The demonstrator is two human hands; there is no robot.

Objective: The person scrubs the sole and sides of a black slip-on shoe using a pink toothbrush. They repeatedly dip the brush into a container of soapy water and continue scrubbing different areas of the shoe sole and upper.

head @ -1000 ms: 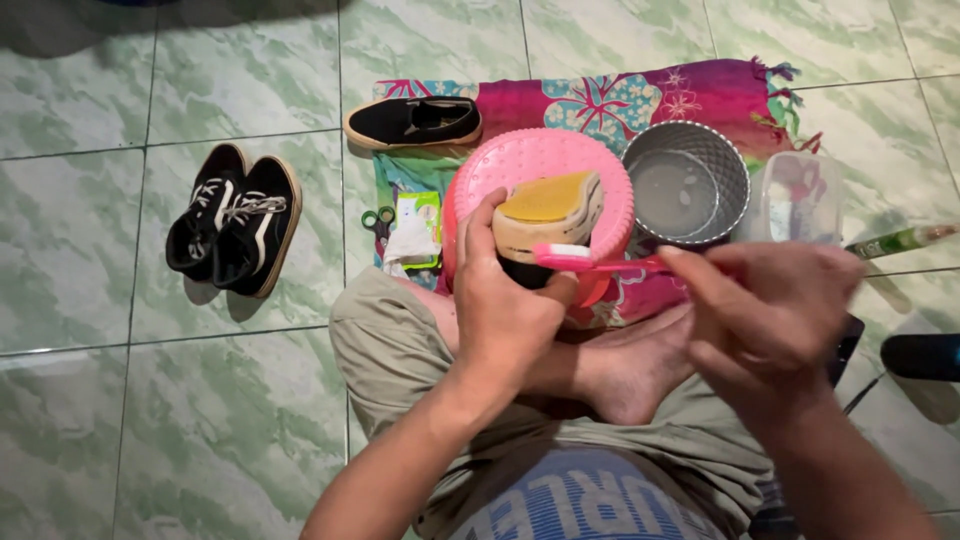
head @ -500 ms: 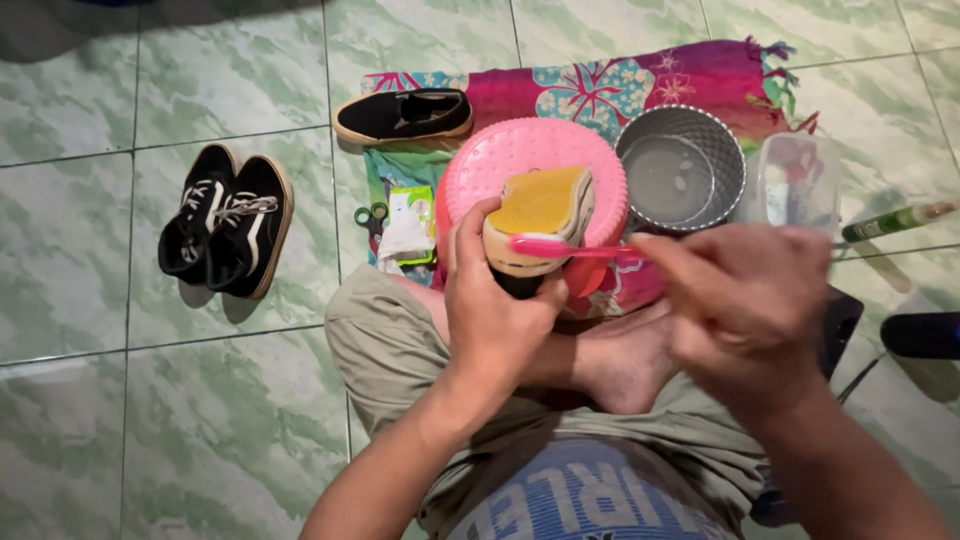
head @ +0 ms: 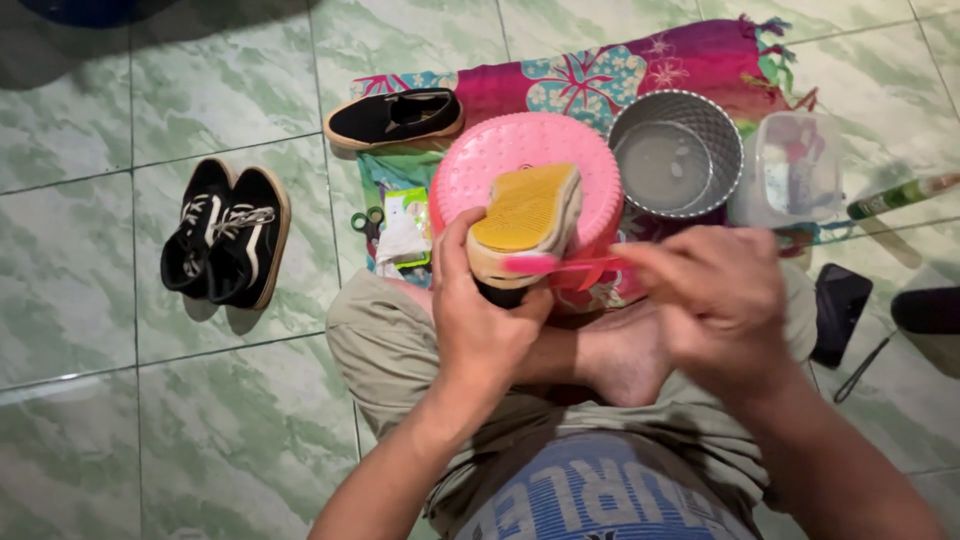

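My left hand [head: 486, 318] grips a black shoe [head: 525, 222] turned sole up, its yellow-tan sole facing me. My right hand [head: 715, 300] holds a pink toothbrush [head: 565, 265], whose head lies against the near edge of the sole. Both hands are above my crossed legs, and the shoe is over a pink round basin [head: 520, 152]. The shoe's black upper is mostly hidden by my left hand.
A grey metal bowl with water [head: 676, 152] and a clear plastic container [head: 797, 167] sit on a patterned cloth [head: 600, 70]. One black slip-on [head: 394, 116] lies at the cloth's left; a black sneaker pair [head: 226, 233] stands on the green tile. Scissors [head: 365, 220], phone [head: 841, 312].
The toothbrush head has slid left along the sole's edge. The shoe is tilted a little more toward me, and the view has shifted slightly.
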